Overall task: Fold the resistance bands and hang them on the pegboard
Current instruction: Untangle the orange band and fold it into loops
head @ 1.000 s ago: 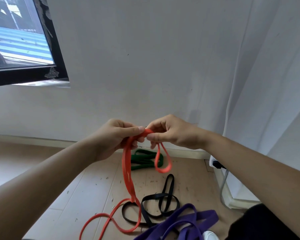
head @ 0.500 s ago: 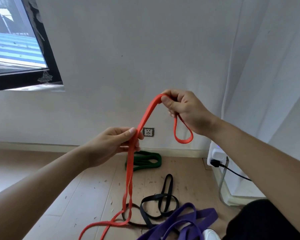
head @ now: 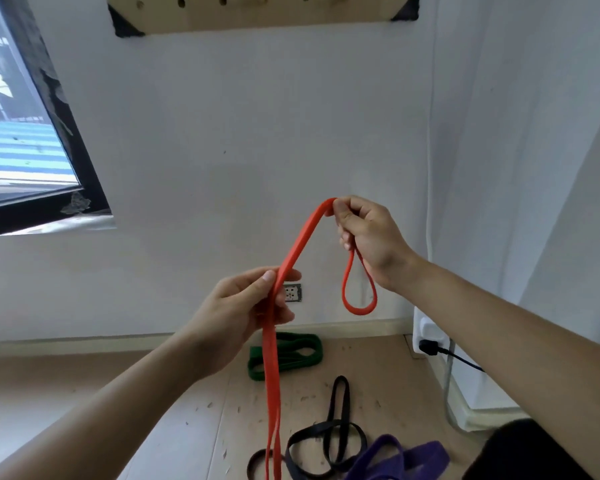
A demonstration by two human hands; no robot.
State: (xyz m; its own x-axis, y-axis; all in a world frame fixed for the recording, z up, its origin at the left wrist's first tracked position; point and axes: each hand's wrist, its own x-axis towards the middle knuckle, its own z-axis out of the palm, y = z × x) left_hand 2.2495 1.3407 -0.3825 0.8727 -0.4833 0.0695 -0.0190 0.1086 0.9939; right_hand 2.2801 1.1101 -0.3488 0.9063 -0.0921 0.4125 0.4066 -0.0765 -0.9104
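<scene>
A white wall (head: 222,150) rises behind the left hand (head: 236,317) and the right hand (head: 368,237). Up and left of the left hand sits a black-framed window (head: 14,150), daylight coming through. A wall socket (head: 292,293) shows just right of that hand, below the right one. A pale baseboard (head: 84,344) runs under it, meeting a light wooden floor (head: 49,393) flecked with small marks. Down and right of the right hand, a black plug (head: 428,347) sits in a white unit (head: 430,323).

The pale, debris-flecked floor (head: 174,427) carries 3 bands, lower center: a folded green band (head: 302,355) by the baseboard (head: 84,344), a looped black band (head: 340,410) nearer, and a purple band (head: 395,459) at the bottom edge.
</scene>
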